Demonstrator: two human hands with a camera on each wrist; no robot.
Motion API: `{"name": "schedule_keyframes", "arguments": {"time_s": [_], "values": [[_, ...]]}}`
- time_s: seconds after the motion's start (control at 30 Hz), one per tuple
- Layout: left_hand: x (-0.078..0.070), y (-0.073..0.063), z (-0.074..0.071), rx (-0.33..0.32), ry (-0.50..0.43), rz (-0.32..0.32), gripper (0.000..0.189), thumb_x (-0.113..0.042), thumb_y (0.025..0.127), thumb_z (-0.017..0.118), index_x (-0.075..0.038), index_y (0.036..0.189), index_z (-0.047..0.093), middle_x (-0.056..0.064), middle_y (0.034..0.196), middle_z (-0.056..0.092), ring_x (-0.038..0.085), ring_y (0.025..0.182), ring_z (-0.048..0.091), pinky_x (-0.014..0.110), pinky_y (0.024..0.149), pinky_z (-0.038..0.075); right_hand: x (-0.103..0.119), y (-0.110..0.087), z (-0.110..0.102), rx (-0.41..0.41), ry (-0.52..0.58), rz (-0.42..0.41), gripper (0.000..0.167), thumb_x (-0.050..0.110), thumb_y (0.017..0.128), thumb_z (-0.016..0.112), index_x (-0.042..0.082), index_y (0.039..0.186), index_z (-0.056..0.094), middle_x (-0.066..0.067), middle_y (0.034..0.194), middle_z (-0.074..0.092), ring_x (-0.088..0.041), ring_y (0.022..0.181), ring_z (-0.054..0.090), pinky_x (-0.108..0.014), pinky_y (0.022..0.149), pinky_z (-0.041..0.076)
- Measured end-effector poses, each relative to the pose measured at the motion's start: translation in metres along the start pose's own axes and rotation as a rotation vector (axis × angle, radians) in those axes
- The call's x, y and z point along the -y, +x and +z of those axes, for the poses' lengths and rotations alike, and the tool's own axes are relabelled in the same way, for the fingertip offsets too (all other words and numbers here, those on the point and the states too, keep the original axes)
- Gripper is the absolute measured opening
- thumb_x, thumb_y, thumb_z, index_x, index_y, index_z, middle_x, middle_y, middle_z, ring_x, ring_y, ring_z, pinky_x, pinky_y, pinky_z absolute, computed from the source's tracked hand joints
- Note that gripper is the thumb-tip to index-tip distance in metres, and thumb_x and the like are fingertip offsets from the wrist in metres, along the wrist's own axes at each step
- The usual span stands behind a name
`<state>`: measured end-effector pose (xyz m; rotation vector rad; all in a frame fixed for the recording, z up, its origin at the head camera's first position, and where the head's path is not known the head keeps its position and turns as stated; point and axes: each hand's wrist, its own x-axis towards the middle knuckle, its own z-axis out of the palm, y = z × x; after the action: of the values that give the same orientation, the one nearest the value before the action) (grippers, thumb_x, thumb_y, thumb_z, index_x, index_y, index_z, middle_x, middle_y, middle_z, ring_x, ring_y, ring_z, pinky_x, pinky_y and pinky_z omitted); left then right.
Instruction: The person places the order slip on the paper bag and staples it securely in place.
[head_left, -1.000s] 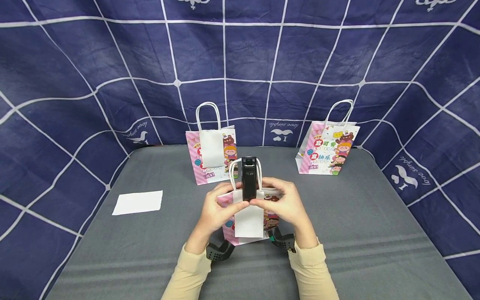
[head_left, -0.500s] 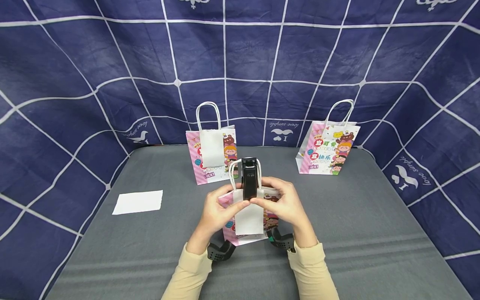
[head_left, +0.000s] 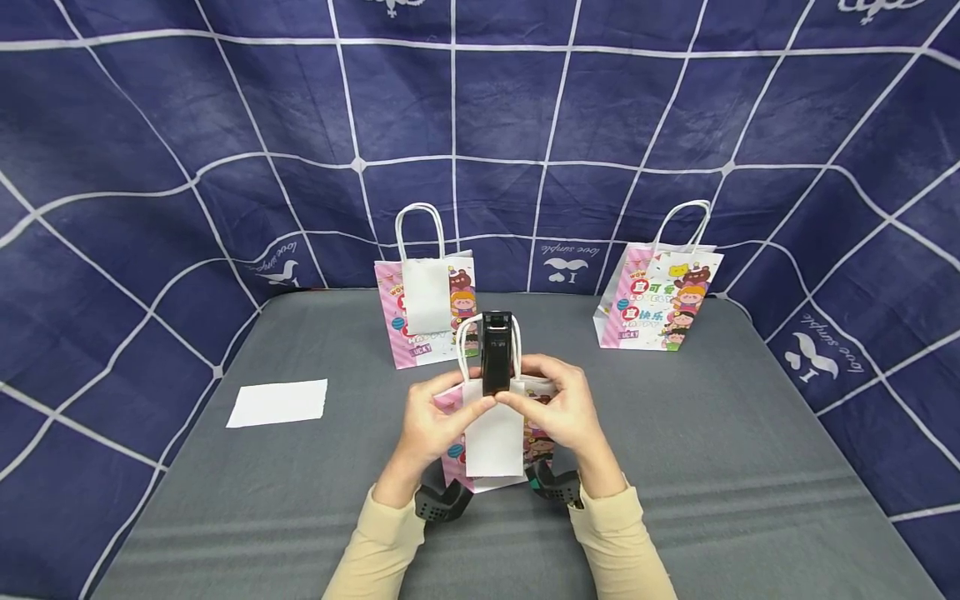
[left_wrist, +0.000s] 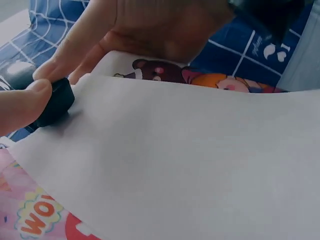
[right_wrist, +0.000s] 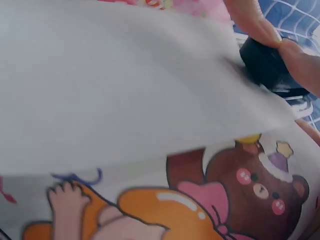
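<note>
A black stapler (head_left: 497, 354) stands over the top edge of a small paper gift bag (head_left: 454, 467), its front end toward me. Under that end a white sheet of paper (head_left: 495, 442) hangs flat against the bag's printed front. My left hand (head_left: 433, 421) grips from the left, thumb on the stapler's near end and fingers behind the bag. Mirroring it, my right hand (head_left: 562, 408) holds from the right, the two thumb tips meeting. In the right wrist view the dark stapler end (right_wrist: 265, 62) presses at the paper's top edge.
Behind stands another gift bag (head_left: 387, 308) with a white sheet (head_left: 426, 296) on its front. A third bag (head_left: 660, 300) without a sheet stands at the back right. A loose white paper (head_left: 277, 403) lies on the grey table (head_left: 750, 467) at left.
The white sheet's lower edge swings up slightly, then drops again. My hands, the stapler and bag shift very slightly left; the grip stays the same.
</note>
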<state>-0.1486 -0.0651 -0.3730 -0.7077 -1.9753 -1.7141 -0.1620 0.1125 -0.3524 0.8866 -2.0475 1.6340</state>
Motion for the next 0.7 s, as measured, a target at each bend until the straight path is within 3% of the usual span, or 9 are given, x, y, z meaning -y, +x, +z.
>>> {"name": "schedule_keyframes", "arguments": {"time_s": [0.23, 0.37, 0.57, 0.7], "values": [[0.004, 0.0, -0.005, 0.057, -0.058, -0.043, 0.035, 0.013, 0.069, 0.075, 0.012, 0.102, 0.064, 0.023, 0.096, 0.067, 0.012, 0.083, 0.061, 0.024, 0.069, 0.051, 0.003, 0.0, -0.003, 0.048, -0.037, 0.05, 0.037, -0.012, 0.063, 0.079, -0.008, 0.097, 0.065, -0.019, 0.089, 0.068, -0.017, 0.078, 0.062, -0.026, 0.068, 0.052], [0.003, 0.0, -0.008, 0.097, -0.106, -0.071, 0.041, 0.014, 0.069, 0.075, 0.013, 0.108, 0.062, 0.024, 0.102, 0.066, 0.013, 0.09, 0.061, 0.025, 0.076, 0.05, 0.004, 0.0, -0.006, 0.079, -0.04, 0.063, 0.041, -0.01, 0.063, 0.081, -0.007, 0.1, 0.065, -0.018, 0.092, 0.067, -0.014, 0.083, 0.061, -0.026, 0.073, 0.051], [0.004, 0.001, -0.009, 0.114, -0.105, -0.031, 0.047, 0.015, 0.067, 0.075, 0.013, 0.111, 0.059, 0.024, 0.107, 0.064, 0.013, 0.102, 0.059, 0.028, 0.092, 0.043, 0.002, 0.001, -0.008, 0.104, -0.045, 0.017, 0.046, -0.009, 0.061, 0.082, -0.007, 0.102, 0.064, -0.017, 0.094, 0.067, -0.01, 0.091, 0.061, -0.025, 0.082, 0.047], [0.017, -0.002, -0.009, 0.099, -0.114, -0.031, 0.05, 0.016, 0.064, 0.077, 0.011, 0.112, 0.061, 0.021, 0.107, 0.065, 0.015, 0.102, 0.059, 0.029, 0.093, 0.042, 0.001, 0.0, -0.008, 0.093, -0.028, 0.019, 0.058, -0.011, 0.059, 0.082, -0.008, 0.112, 0.058, -0.019, 0.097, 0.066, -0.011, 0.094, 0.061, -0.026, 0.084, 0.046]]}}
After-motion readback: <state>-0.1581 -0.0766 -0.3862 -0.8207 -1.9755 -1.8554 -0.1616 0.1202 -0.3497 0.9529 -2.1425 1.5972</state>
